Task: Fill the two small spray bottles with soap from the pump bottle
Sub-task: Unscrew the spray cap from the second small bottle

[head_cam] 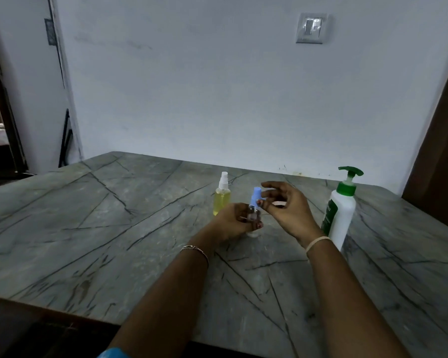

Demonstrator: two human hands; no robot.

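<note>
Behind the left hand [232, 223], clear bottle [253, 217] mostly hidden

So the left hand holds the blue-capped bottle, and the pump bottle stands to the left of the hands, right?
Not quite: the head view shows the pump bottle standing right of the right hand. The left hand does hold the blue-capped bottle.

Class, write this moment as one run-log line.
left hand: holds blue-capped spray bottle | right hand: at its cap, contact unclear | yellow-filled spray bottle: standing behind | pump bottle: standing right, untouched
</note>
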